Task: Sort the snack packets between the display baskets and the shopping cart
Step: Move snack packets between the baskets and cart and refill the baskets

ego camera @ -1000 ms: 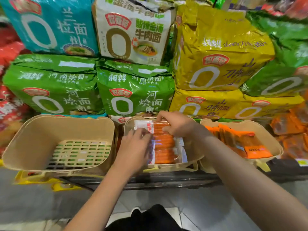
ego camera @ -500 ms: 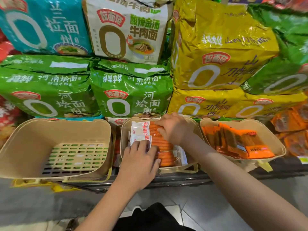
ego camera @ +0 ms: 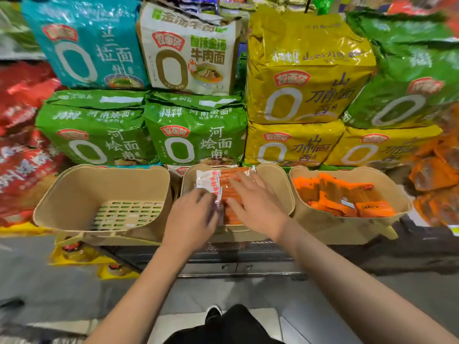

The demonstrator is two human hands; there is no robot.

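Note:
Three beige display baskets hang in a row. The middle basket (ego camera: 280, 184) holds a stack of orange sausage snack packets (ego camera: 229, 177) with white, red-lettered ends. My left hand (ego camera: 191, 219) reaches in from the near left, and its fingertips curl on the crinkled white end of a packet. Over the top of the stack lies my right hand (ego camera: 255, 207), flat with fingers spread. The left basket (ego camera: 74, 194) shows only its slotted floor. Flat orange snack packets (ego camera: 347, 194) fill the right basket (ego camera: 347, 229). No shopping cart is in view.
Large noodle multipacks in green (ego camera: 198, 135), yellow (ego camera: 305, 70), teal and white are stacked right behind the baskets. Red bags (ego camera: 22, 145) pile at the left, loose orange packets (ego camera: 437, 175) at the right. A dark metal shelf edge (ego camera: 236, 259) runs below the baskets.
My right hand has slid from the far end of the sausage stack toward me and spread flat on it. My left hand stays at the packets' white ends.

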